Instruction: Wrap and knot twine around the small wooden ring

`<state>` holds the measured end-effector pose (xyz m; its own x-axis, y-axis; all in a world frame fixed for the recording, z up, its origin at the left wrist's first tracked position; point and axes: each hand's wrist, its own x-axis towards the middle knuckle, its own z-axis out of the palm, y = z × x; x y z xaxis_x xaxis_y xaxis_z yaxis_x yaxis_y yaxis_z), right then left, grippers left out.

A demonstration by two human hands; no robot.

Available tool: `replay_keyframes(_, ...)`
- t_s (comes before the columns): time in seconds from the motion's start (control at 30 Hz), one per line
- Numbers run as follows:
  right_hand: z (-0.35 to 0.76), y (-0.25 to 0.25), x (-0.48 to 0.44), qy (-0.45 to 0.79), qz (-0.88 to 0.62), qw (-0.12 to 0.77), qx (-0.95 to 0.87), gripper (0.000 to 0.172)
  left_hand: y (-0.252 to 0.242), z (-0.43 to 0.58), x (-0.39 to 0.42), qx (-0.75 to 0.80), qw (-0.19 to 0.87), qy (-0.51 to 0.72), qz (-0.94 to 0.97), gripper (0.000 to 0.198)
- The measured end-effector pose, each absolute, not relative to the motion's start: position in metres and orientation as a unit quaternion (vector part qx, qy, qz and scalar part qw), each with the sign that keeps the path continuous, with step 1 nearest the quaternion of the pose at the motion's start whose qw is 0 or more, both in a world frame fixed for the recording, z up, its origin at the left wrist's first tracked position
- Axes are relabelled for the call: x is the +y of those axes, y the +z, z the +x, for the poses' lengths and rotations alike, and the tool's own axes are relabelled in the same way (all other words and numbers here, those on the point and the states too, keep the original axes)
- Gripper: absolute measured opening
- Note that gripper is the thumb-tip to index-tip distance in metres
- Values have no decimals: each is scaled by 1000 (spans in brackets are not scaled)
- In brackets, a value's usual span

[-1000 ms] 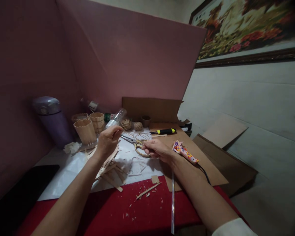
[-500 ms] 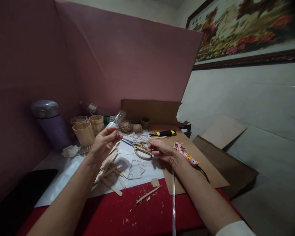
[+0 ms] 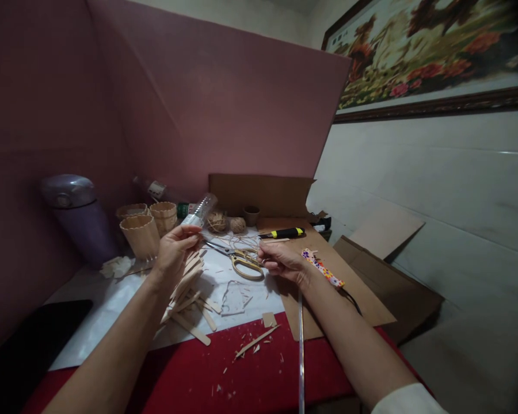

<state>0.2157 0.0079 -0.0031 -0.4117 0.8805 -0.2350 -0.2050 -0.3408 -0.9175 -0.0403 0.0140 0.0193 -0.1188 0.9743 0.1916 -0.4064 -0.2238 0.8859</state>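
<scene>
My left hand (image 3: 175, 250) is raised above a pile of wooden craft sticks (image 3: 190, 293), its fingertips pinched on a thin strand of twine that I can barely make out. My right hand (image 3: 280, 261) hovers just right of the gold-handled scissors (image 3: 242, 261), fingers curled in a pinch on the same thin twine. Loose twine (image 3: 237, 240) lies on the white paper (image 3: 112, 299) behind the scissors. Two twine balls (image 3: 227, 223) sit further back.
Stick-built cups (image 3: 140, 234) and a purple flask (image 3: 75, 215) stand at the left. A yellow-black utility knife (image 3: 282, 233), a flower-patterned glue gun (image 3: 322, 267) and a clear rod (image 3: 301, 345) lie on the brown cardboard (image 3: 354, 293) and red cloth. A plastic bottle (image 3: 198, 211) lies behind.
My right hand has lifted off the scissors' handles and moved slightly right. My left hand has dropped a little and drawn back; the view has shifted slightly.
</scene>
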Motion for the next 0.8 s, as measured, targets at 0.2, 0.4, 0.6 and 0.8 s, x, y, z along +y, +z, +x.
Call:
replay_keyframes(0.2,216,-2,7,685,-403,396,-460,31,16,-45,17,341,517,668,414,21)
replay_keyframes(0.4,219,-4,9,687,-379,403,-472,28,17,-44,18,334,495,682,422,21)
replay_keyframes(0.6,227,-1,10,658,-402,392,-501,32,19,-42,19,351,402,707,463,16)
replay_keyframes(0.8,231,2,11,625,-428,395,-519,31,19,-42,17,381,338,689,516,10)
